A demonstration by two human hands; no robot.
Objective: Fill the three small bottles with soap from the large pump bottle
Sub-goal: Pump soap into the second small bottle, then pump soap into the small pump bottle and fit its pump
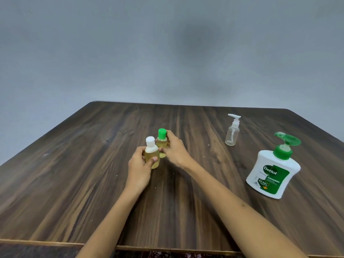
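The fingers (154, 158) of the left hand (138, 169) are curled round a small clear plastic bottle with a white cap (151, 154), the thumb pressing on its front. This bottle holds yellow soap almost to its shoulder. The right hand (176, 150) grips, with curled fingers, a second small clear bottle with a green cap (161, 140), also full of yellow liquid. The two bottles stand touching each other near the middle of the dark wooden tabletop (74, 174), both capped.

So two bottles seem finished. Well apart, to the right and farther back, the third small transparent bottle with a white pump head (232, 134) looks empty and is untouched. Nearer, at the right, stands the large white pump bottle with a green pump and green label (272, 173). I judge that only the third filling is left.
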